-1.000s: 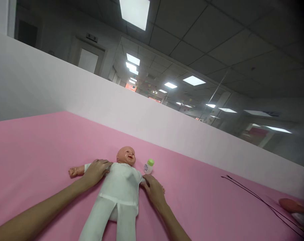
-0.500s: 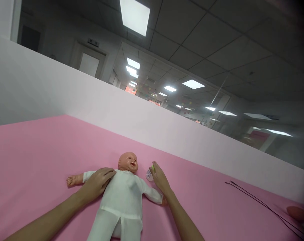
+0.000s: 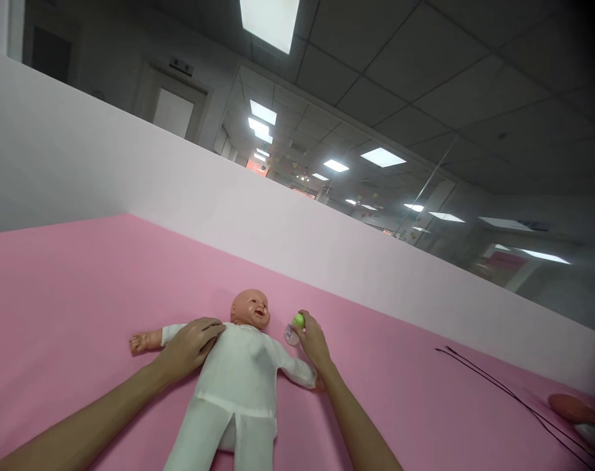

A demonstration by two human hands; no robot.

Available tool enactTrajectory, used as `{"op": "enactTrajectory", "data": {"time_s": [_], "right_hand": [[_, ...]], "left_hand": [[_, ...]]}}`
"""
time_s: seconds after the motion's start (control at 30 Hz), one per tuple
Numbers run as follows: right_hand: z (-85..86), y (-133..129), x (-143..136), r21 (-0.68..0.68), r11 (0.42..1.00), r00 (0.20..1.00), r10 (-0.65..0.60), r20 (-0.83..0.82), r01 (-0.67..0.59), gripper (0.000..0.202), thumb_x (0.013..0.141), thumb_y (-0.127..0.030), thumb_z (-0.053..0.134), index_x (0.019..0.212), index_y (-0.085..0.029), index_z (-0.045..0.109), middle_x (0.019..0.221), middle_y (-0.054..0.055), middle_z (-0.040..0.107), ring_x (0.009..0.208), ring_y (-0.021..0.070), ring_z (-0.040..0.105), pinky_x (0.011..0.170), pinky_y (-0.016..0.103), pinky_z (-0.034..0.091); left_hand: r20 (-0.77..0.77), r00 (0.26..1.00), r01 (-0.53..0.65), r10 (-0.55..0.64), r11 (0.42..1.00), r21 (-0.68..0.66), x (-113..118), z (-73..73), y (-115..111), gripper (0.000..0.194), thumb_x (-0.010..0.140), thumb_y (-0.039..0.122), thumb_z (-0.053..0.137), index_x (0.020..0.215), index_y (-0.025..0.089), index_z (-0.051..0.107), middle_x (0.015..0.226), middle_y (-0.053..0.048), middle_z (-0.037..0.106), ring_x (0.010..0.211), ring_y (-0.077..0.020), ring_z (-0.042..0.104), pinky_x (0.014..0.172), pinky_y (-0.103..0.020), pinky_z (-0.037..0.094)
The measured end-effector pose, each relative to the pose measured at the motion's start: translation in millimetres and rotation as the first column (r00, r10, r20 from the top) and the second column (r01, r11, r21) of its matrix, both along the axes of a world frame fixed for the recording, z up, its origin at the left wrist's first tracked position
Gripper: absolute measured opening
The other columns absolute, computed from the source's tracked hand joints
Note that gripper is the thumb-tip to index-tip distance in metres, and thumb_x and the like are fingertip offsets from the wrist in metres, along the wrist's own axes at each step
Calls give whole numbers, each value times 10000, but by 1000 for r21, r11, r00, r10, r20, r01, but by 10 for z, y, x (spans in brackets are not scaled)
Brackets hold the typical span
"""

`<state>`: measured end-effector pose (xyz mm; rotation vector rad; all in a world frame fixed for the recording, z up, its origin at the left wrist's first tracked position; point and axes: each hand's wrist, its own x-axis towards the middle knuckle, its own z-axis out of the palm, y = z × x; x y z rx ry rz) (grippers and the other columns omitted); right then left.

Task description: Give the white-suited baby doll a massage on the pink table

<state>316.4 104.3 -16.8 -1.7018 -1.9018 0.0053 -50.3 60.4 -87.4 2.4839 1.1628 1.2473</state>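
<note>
1. Right hand (image 3: 313, 340) closes on the green-capped bottle (image 3: 291, 335) beside the doll (image 3: 239, 373)—a grip so high may tip it.
2. Left hand (image 3: 193, 343) curves over the doll's shoulder, hold unclear—uneven pressure may shift the doll.

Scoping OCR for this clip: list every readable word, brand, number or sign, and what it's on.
Readable text: none.
Green-capped bottle: dark marks on its label, too small to read.
Dark plate above the door: blurred, unreadable.
Orange-red panel in the background: too small and blurred to make out any lettering.
</note>
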Motion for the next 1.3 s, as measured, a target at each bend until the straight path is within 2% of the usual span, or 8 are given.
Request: {"op": "enactTrajectory", "data": {"time_s": [0.2, 0.37, 0.43, 0.57, 0.67, 0.87, 1.07, 1.3], "right_hand": [[25, -24, -57, 9, 1000, 999, 8, 50, -8, 401, 928, -252, 495, 1311, -187, 592, 1421, 145, 578, 1227, 273, 620, 978, 385, 519], [89, -102, -57, -14, 1000, 990, 23, 140, -21, 416, 953, -193, 441, 1316, -218, 643, 1415, 140, 545, 983, 233, 708, 868, 374, 553], [127, -138, -67, -19, 999, 984, 42, 174, -39, 421, 957, -194, 452, 1330, -211, 646, 1375, 140, 584, 1030, 254, 701, 875, 379, 554], [192, -199, -90, -14, 996, 972, 88, 219, -87, 467, 963, -187, 466, 1414, -150, 585, 1420, 164, 610, 1264, 307, 615, 1016, 427, 520], [204, -234, -96, 4, 994, 966, 107, 235, -111, 471, 964, -139, 417, 1403, -116, 586, 1454, 186, 603, 1330, 300, 579, 1087, 451, 484], [105, -261, -55, 13, 988, 962, 148, 230, -155, 523, 903, -39, 381, 1350, -114, 641, 1442, 174, 633, 1358, 259, 583, 1157, 441, 454], [45, -303, -53, 36, 988, 979, 143, 148, -150, 502, 996, -163, 354, 1433, -82, 586, 1511, 192, 571, 1435, 271, 520, 1218, 482, 400], [-110, -899, -898, 150, 926, 881, 375, -290, -345, 652, 1069, -560, 327, 1602, -190, 388, 1667, 98, 380, 1574, 247, 289, 1304, 492, 248]], "left_hand": [[151, 988, 36, -39, 999, 26, 21, 134, -70, 323, 1009, 203, 455, 1187, 259, 718, 1221, -66, 742, 1119, -243, 683, 980, -413, 557], [494, 862, 216, -114, 964, -155, 492, 584, -216, 282, 972, 219, 537, 1140, 265, 758, 1224, -55, 755, 1202, -257, 658, 1104, -453, 491], [716, 697, 416, -41, 837, -356, 804, 794, -237, 207, 948, 264, 632, 1090, 227, 778, 1241, -85, 755, 1252, -280, 640, 1154, -454, 455], [863, 384, 801, 329, 346, -489, 1401, 1031, -110, 406, 996, 432, 598, 1103, 61, 721, 1309, -237, 701, 1206, -307, 690, 1100, -391, 522], [830, 360, 835, 425, 249, -490, 1713, 1021, 76, 653, 1046, 549, 415, 1309, -23, 591, 1453, -312, 577, 1302, -313, 639, 1076, -351, 544], [817, 305, 872, 489, 200, -446, 1997, 896, 321, 841, 1024, 665, 300, 1534, 1, 381, 1651, -272, 346, 1514, -311, 400, 1182, -356, 437], [862, 280, 909, 422, 172, -380, 1829, 886, 225, 864, 977, 673, 474, 1526, 11, 399, 1596, -284, 436, 1454, -298, 494, 1141, -352, 485], [917, 227, 930, 328, 206, -304, 1635, 941, -155, 787, 978, 740, 365, 1426, 118, 540, 1491, -229, 583, 1302, -289, 637, 1081, -400, 533]]}}
